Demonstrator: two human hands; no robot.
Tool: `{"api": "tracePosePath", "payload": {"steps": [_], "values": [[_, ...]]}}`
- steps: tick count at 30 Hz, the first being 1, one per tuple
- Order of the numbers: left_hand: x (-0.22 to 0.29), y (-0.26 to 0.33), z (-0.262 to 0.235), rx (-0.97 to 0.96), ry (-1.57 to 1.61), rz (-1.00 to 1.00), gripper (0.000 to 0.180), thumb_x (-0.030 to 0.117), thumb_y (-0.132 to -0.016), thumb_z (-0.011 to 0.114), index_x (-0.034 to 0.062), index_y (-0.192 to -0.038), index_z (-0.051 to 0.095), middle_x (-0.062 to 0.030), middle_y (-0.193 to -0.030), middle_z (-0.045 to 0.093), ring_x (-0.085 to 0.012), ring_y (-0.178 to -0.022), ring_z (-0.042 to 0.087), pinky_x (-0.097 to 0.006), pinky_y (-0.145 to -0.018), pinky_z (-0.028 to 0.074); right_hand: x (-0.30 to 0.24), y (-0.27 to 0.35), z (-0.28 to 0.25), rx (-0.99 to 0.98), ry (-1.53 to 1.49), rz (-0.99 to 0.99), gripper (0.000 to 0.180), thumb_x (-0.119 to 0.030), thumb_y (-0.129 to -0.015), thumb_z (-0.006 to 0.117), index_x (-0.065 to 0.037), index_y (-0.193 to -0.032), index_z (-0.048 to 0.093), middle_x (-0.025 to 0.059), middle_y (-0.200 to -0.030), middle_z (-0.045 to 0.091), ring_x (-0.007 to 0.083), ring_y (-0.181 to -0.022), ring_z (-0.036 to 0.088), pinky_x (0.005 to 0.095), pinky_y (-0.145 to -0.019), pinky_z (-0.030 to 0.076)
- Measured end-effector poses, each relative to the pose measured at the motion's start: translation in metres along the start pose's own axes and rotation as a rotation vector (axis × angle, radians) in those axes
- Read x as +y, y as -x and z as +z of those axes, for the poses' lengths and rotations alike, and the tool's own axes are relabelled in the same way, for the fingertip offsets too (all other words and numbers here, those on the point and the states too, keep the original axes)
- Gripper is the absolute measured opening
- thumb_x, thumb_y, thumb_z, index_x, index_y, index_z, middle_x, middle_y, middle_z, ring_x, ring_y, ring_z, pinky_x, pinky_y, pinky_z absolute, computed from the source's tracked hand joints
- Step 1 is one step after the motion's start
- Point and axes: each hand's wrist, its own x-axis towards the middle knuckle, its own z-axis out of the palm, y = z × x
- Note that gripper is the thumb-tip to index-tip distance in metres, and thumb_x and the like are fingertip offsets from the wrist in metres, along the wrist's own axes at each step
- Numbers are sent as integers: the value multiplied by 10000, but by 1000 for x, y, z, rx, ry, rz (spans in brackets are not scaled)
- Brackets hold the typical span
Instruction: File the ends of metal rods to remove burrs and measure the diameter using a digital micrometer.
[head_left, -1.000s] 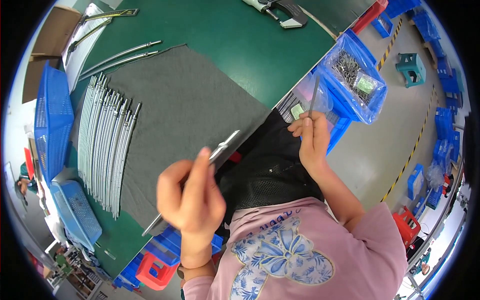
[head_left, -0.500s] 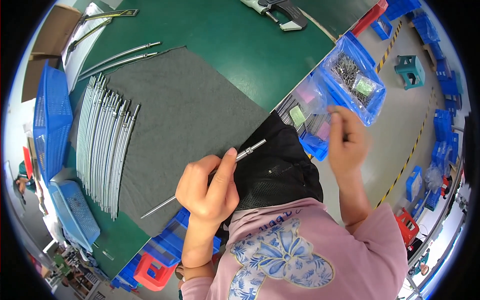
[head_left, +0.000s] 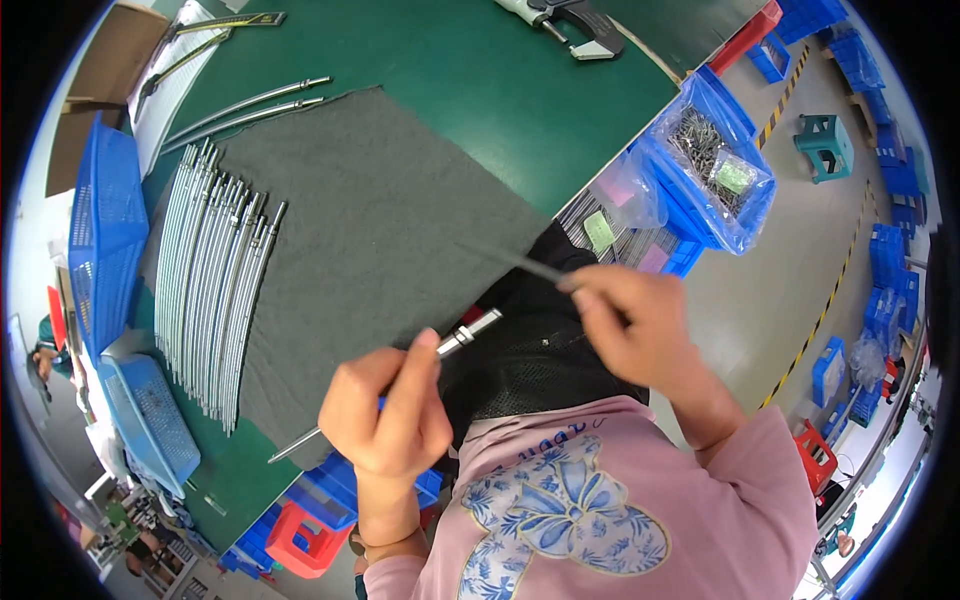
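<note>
The left hand (head_left: 385,415) clenches a metal rod (head_left: 455,340); the right hand (head_left: 635,325) pinches a thin pin (head_left: 515,260). Beside the green desk (head_left: 480,80), a clear bag (head_left: 715,170) in a blue bin (head_left: 690,205) holds a green label (head_left: 735,177).

left hand (head_left: 385,420) holds a metal rod (head_left: 400,375); right hand (head_left: 635,325) pinches a thin pin (head_left: 515,260).
</note>
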Motion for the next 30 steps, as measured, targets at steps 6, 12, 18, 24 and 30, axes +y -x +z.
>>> {"api": "tracePosePath", "payload": {"steps": [6,12,18,24,30], "values": [[-8,2,-1,0,-43,-26,351,-20,-515,656,34,-860,685,-54,-682,512,-167,-522,475,-258,-449,384,-2,0,-6,149,20,7,111,-73,-724,630,-80,-834,638,59,-539,530,203,-435,518,304,-409,377],[-4,-5,-1,18,-43,-62,317,-38,-552,654,28,-861,681,-61,-682,512,-184,-527,486,-269,-458,398,4,3,-17,198,-212,350,79,-64,-840,532,-26,-856,598,32,-650,574,78,-500,499,247,-458,379],[-4,-19,28,-63,-9,-45,284,-30,-572,667,34,-849,663,-49,-693,515,-183,-537,501,-279,-466,406,-3,-2,-5,-36,-510,483,85,-49,-885,464,13,-899,519,9,-564,510,55,-471,479,200,-446,357],[1,-17,31,-51,-58,-57,293,-2,-567,678,50,-855,667,-34,-704,517,-180,-566,488,-279,-487,395,15,-3,4,-7,-359,429,136,-94,-859,540,15,-782,570,17,-547,517,57,-463,471,208,-433,349],[-1,-18,34,-53,-20,-62,278,0,-584,666,50,-858,667,-37,-716,516,-193,-618,471,-285,-535,383,5,-4,5,-1,-336,359,86,-66,-819,579,7,-776,594,47,-556,542,74,-447,449,223,-426,342]]}}
